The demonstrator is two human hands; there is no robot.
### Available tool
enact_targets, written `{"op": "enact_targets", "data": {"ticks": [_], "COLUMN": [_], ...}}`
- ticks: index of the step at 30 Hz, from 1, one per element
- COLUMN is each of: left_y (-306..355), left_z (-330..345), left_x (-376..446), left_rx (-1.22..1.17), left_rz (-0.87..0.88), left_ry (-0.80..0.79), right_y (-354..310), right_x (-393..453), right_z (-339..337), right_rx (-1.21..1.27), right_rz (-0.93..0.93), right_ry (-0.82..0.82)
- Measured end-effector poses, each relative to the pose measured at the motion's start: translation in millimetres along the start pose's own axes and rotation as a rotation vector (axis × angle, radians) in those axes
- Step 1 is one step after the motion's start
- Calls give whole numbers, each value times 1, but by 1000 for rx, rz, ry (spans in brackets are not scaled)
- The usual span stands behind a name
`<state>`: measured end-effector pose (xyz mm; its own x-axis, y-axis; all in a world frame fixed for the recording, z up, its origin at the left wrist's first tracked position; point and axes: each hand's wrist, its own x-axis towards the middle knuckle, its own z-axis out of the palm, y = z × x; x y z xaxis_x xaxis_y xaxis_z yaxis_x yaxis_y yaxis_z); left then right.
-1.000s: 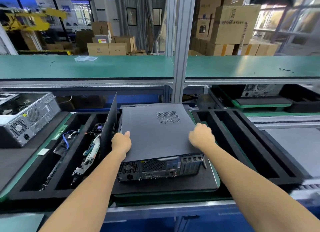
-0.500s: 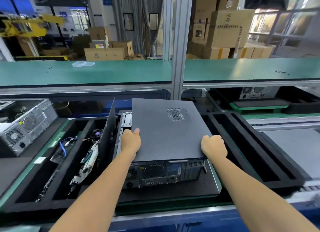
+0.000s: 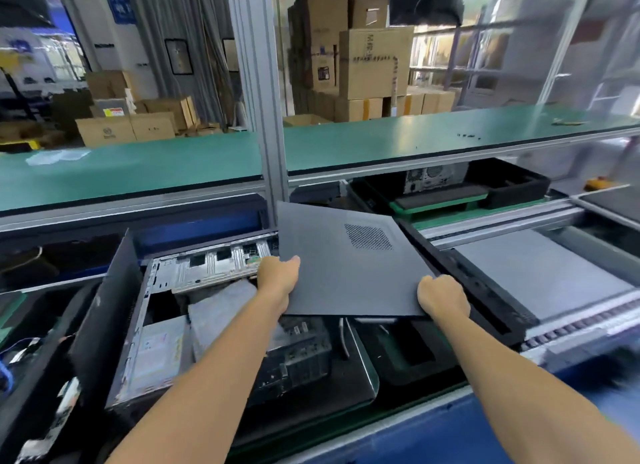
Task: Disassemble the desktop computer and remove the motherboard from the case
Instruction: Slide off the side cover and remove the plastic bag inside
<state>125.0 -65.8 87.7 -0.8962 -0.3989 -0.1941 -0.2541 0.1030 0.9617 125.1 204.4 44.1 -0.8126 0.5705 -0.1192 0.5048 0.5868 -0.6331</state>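
Case [image 3: 166,345] lies on its side on a dark pad on the table [image 3: 398,425], open top up, rear ports toward the camera. Panel [image 3: 349,266] is off it, held in the air, over the case's right part and the black foam tray [image 3: 485,290] just to the right. Panel is roughly flat, far edge tilted up a bit, mesh vent patch near its far right.

Left hand [image 3: 278,276] grips the panel's left edge, thumb on top, fingers underneath. Right hand [image 3: 441,299] grips the near right corner, fingers curled round the edge.

Inside the case: metal drive cage [image 3: 207,266] along the far side, grey blurred parts below it, a labelled silver box at the near left. Motherboard itself can't be made out, blurred and partly hidden by the left arm.

A second dark panel [image 3: 107,311] stands on edge against the case's left side. Left of that, another foam tray [image 3: 20,387] holds loose boards and cables. Green shelf [image 3: 173,162] runs above; another case [image 3: 434,179] sits beneath it at the far right. Cardboard boxes [image 3: 374,61] are stacked behind.
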Motion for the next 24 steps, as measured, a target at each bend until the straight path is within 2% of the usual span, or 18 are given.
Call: {"op": "enact_targets", "data": {"ticks": [7, 13, 17, 20, 24], "left_y": [25, 54, 73, 86, 99], "left_z": [100, 146, 174, 198, 234], "left_x": [17, 30, 28, 31, 32], "left_rx": [16, 56, 56, 97, 103], "left_rz": [-60, -23, 50, 91, 123], "left_ry": [-61, -144, -129, -117, -110], "right_y": [37, 52, 53, 46, 19], "right_x": [94, 143, 162, 169, 179], "right_z": [-25, -17, -12, -10, -13], "right_rx": [-36, 30, -13, -124, -77], "right_rz": [1, 2, -5, -49, -235], "right_ry": [-106, -234, -340, -398, -427]}}
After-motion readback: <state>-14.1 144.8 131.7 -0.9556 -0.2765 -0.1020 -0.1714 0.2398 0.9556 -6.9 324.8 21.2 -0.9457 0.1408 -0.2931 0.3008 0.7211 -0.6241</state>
